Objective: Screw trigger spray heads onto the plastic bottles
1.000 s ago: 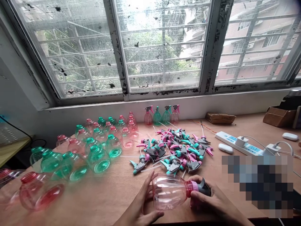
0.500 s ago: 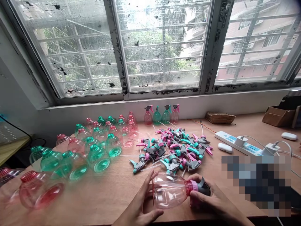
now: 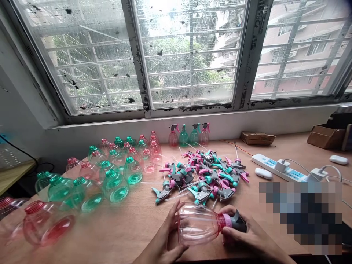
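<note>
A clear pink plastic bottle (image 3: 196, 224) lies sideways near the table's front edge, between both hands. My left hand (image 3: 163, 240) wraps round its rounded base. My right hand (image 3: 242, 236) is closed on the grey and pink spray head (image 3: 233, 221) sitting on the bottle's neck. Just behind lies a pile of loose spray heads (image 3: 202, 175) in pink, teal and grey, with thin white dip tubes.
Several empty green and pink bottles (image 3: 110, 172) crowd the wooden table (image 3: 132, 227) at the left. Several bottles with spray heads on them (image 3: 189, 135) stand by the wall under the window. A white power strip (image 3: 280, 168), small white devices and cardboard boxes (image 3: 327, 135) sit at the right.
The bottle has shifted slightly between my hands and my right hand's grip on the spray head has turned a little. The rest of the table is unchanged.
</note>
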A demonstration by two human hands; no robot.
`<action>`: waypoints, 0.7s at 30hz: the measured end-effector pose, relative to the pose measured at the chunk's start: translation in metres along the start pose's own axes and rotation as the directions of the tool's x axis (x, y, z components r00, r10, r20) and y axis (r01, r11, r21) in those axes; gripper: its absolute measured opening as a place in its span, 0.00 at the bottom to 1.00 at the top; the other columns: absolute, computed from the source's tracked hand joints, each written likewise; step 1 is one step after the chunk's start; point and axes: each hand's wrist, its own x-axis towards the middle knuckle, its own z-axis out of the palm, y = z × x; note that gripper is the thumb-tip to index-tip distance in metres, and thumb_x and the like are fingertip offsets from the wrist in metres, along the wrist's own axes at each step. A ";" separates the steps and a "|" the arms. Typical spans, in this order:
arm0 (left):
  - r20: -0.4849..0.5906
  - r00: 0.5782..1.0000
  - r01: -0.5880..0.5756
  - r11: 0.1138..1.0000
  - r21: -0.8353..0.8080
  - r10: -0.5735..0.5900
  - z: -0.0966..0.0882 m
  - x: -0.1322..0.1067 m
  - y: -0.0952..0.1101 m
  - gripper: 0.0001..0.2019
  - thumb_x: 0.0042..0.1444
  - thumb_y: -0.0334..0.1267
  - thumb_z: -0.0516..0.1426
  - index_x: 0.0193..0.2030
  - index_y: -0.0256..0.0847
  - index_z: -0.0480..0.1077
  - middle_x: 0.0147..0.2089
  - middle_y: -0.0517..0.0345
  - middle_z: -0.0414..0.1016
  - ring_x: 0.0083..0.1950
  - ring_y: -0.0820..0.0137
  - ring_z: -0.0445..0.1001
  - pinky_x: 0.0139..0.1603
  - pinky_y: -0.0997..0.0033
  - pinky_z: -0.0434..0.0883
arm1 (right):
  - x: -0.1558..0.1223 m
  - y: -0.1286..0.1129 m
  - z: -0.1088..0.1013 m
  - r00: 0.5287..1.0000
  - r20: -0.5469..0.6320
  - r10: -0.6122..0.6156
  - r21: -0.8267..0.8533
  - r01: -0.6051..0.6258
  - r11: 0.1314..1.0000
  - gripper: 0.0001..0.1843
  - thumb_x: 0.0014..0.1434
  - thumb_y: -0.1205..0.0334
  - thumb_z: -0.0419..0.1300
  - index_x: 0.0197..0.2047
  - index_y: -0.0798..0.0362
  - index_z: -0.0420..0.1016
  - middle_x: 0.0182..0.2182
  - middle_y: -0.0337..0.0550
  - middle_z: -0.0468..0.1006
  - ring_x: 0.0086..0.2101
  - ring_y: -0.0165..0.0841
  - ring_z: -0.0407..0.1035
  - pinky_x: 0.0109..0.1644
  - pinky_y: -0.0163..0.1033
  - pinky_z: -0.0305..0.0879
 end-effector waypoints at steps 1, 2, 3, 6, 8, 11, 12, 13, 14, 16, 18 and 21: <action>-0.003 1.000 -0.008 1.000 -0.004 0.008 0.000 0.001 -0.001 0.43 0.64 0.49 0.60 0.76 0.59 0.36 0.80 0.55 0.40 0.78 0.52 0.46 0.76 0.51 0.50 | 0.000 0.000 0.000 1.000 0.001 0.003 -0.001 -0.003 1.000 0.25 0.55 0.44 0.69 0.46 0.52 0.71 0.24 0.39 0.81 0.24 0.36 0.73 0.31 0.39 0.67; -0.001 1.000 -0.005 1.000 -0.011 0.005 0.000 0.001 -0.002 0.44 0.64 0.50 0.60 0.76 0.59 0.35 0.80 0.55 0.40 0.78 0.52 0.47 0.76 0.51 0.50 | 0.000 0.000 0.000 1.000 0.002 0.005 -0.002 -0.005 1.000 0.25 0.54 0.44 0.69 0.45 0.53 0.71 0.24 0.40 0.81 0.24 0.36 0.73 0.31 0.39 0.67; 0.005 1.000 0.005 1.000 -0.019 -0.005 0.000 0.001 -0.002 0.46 0.62 0.50 0.62 0.76 0.58 0.35 0.80 0.55 0.40 0.78 0.51 0.46 0.76 0.50 0.49 | 0.000 -0.001 0.000 1.000 0.001 0.004 -0.004 -0.004 1.000 0.25 0.55 0.44 0.69 0.45 0.53 0.71 0.24 0.40 0.81 0.24 0.36 0.73 0.31 0.39 0.68; 0.021 0.999 0.030 0.999 -0.044 -0.029 -0.001 0.000 0.003 0.52 0.57 0.50 0.67 0.77 0.56 0.36 0.80 0.54 0.41 0.79 0.50 0.42 0.77 0.48 0.45 | -0.001 -0.002 0.000 1.000 -0.007 -0.012 -0.023 0.012 1.000 0.24 0.55 0.45 0.69 0.45 0.53 0.72 0.25 0.39 0.80 0.24 0.35 0.72 0.31 0.38 0.66; 0.014 0.999 0.044 0.997 -0.062 -0.043 -0.001 -0.001 0.007 0.48 0.58 0.50 0.66 0.76 0.56 0.41 0.80 0.56 0.42 0.79 0.50 0.41 0.77 0.49 0.45 | -0.002 -0.003 0.000 1.000 -0.016 -0.017 -0.034 0.017 0.999 0.24 0.55 0.45 0.70 0.46 0.53 0.72 0.25 0.39 0.81 0.25 0.34 0.72 0.31 0.37 0.66; 0.004 0.998 0.069 0.996 -0.056 -0.069 -0.001 -0.001 0.009 0.45 0.59 0.49 0.65 0.76 0.56 0.43 0.80 0.56 0.44 0.78 0.50 0.43 0.77 0.50 0.48 | -0.002 -0.004 0.001 1.000 -0.015 -0.006 -0.020 0.006 1.000 0.24 0.54 0.44 0.70 0.45 0.52 0.72 0.24 0.38 0.81 0.24 0.35 0.73 0.30 0.37 0.67; 0.002 0.998 0.064 0.997 -0.036 -0.064 -0.001 0.000 0.008 0.46 0.59 0.48 0.65 0.76 0.57 0.42 0.80 0.56 0.43 0.78 0.50 0.44 0.76 0.50 0.49 | -0.001 -0.004 0.001 1.000 -0.012 -0.005 -0.008 0.005 1.000 0.24 0.55 0.44 0.70 0.44 0.52 0.72 0.24 0.38 0.81 0.24 0.35 0.73 0.30 0.37 0.67; -0.001 0.999 0.053 0.999 -0.013 -0.053 -0.001 0.000 0.007 0.46 0.60 0.48 0.65 0.76 0.58 0.40 0.80 0.57 0.41 0.78 0.50 0.44 0.76 0.51 0.49 | -0.001 -0.004 0.001 1.000 -0.009 -0.006 0.004 0.006 1.000 0.24 0.55 0.43 0.70 0.44 0.52 0.72 0.23 0.39 0.81 0.24 0.35 0.73 0.30 0.37 0.67; -0.001 0.999 0.041 0.999 0.011 -0.041 -0.001 0.001 0.005 0.45 0.61 0.48 0.63 0.76 0.59 0.39 0.80 0.58 0.40 0.78 0.51 0.44 0.76 0.51 0.49 | -0.001 -0.004 0.001 1.000 -0.006 -0.007 0.014 0.008 1.000 0.24 0.55 0.43 0.69 0.44 0.52 0.72 0.23 0.39 0.81 0.23 0.35 0.73 0.30 0.37 0.67; 0.008 1.000 0.030 0.999 0.043 -0.030 -0.002 0.001 0.002 0.44 0.63 0.48 0.61 0.76 0.61 0.37 0.80 0.59 0.40 0.79 0.52 0.44 0.77 0.51 0.47 | 0.000 -0.003 0.001 1.000 -0.005 -0.006 0.023 0.006 1.000 0.24 0.55 0.43 0.69 0.44 0.53 0.72 0.24 0.40 0.82 0.23 0.35 0.73 0.30 0.37 0.67; 0.024 0.999 0.034 0.999 0.029 -0.034 -0.002 0.001 0.000 0.47 0.62 0.48 0.63 0.76 0.61 0.33 0.80 0.58 0.41 0.79 0.53 0.42 0.77 0.50 0.44 | 0.000 -0.002 0.000 1.000 -0.006 -0.004 0.018 0.004 1.000 0.24 0.55 0.44 0.70 0.44 0.53 0.72 0.24 0.40 0.82 0.24 0.35 0.73 0.30 0.37 0.67; 0.005 0.999 0.037 0.998 -0.056 -0.037 -0.001 0.000 0.003 0.53 0.57 0.50 0.66 0.76 0.59 0.30 0.80 0.56 0.41 0.79 0.52 0.39 0.77 0.48 0.42 | -0.001 -0.002 0.000 1.000 -0.014 -0.007 0.007 0.007 1.000 0.23 0.55 0.46 0.71 0.45 0.53 0.73 0.25 0.40 0.82 0.24 0.35 0.73 0.31 0.37 0.67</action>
